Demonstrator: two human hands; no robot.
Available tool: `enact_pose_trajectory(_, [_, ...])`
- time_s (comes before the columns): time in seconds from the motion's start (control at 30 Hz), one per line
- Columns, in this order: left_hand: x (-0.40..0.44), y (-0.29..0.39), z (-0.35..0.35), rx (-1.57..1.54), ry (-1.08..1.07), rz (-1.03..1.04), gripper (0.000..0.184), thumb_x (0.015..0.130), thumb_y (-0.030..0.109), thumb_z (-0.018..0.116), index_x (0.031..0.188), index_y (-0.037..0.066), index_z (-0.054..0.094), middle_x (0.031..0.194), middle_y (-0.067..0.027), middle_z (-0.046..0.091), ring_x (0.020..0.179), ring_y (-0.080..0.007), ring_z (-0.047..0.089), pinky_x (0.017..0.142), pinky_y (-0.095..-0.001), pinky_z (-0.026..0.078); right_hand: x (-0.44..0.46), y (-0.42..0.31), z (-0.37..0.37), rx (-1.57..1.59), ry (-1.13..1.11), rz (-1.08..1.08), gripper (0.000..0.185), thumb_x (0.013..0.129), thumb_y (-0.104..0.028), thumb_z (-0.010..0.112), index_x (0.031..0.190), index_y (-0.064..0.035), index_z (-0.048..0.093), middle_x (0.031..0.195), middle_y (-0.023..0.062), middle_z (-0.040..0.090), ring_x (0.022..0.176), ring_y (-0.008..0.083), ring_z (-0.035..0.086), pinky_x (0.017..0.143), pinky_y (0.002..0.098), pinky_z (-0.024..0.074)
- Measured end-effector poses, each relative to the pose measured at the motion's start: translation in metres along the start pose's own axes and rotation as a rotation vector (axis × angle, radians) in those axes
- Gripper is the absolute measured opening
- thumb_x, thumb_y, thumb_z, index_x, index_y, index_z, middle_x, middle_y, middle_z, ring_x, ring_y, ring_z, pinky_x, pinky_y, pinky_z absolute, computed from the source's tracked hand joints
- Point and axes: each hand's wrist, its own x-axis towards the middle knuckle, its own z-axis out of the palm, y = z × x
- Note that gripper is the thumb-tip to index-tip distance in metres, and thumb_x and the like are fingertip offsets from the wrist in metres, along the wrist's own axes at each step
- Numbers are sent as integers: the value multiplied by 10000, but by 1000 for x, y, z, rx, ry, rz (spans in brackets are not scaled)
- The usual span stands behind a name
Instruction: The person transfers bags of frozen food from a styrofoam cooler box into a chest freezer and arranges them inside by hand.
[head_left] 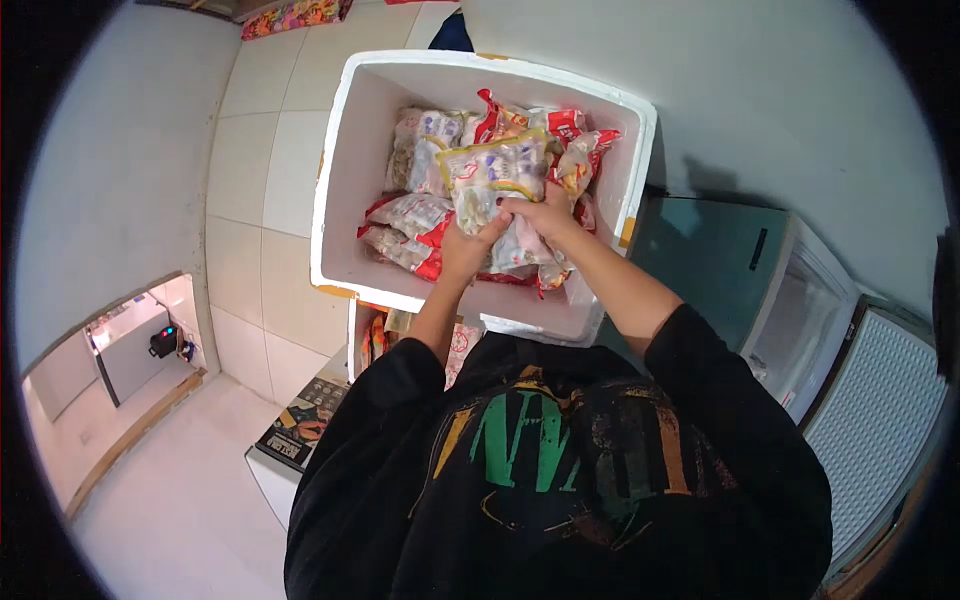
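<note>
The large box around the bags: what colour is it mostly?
The box is mostly white; head view shows it.

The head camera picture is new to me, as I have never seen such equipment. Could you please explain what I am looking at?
There is no machine here: a person in a black shirt works bare-handed. The camera is worn on the head and looks forward and down, so the arms reach away from us. The left hand and right hand hold a yellow-edged packet. Below it, more packets, several with red edges, lie inside a white box. I cannot tell what the packets contain.
</note>
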Motion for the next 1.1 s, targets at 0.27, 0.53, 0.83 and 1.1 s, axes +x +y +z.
enact_pose_trajectory(0.27, [-11,22,-38,-212,-196,-157,541,729,223,662,1153,-18,427,1035,-89,539,917,-166,519,820,-288,400,-3,-12,18,47,47,110,415,529,-171,771,869,-18,588,747,67,597,628,130,559,545,275,455])
enact_pose_trajectory(0.53, [-18,73,-30,-174,-398,62,567,726,132,629,1202,-21,362,1066,-78,494,957,-172,480,843,-293,372,-51,-58,-11,-24,329,2,474,548,-243,766,897,4,562,724,71,570,631,155,549,541,272,450])
enact_pose_trajectory(0.83, [-80,214,29,79,-885,259,655,751,190,597,1273,-31,268,1192,-133,429,1061,-225,443,902,-327,344,-236,-152,-29,384,456,-373,669,565,-193,759,1110,-5,418,798,92,570,681,160,557,621,306,467])
enact_pose_trajectory(1.1, [-116,292,36,26,-1227,156,547,748,149,638,1179,0,335,1077,-103,487,963,-176,487,834,-294,390,-317,-175,58,330,820,-449,650,613,-255,741,1123,7,434,938,107,568,829,168,550,710,290,449])
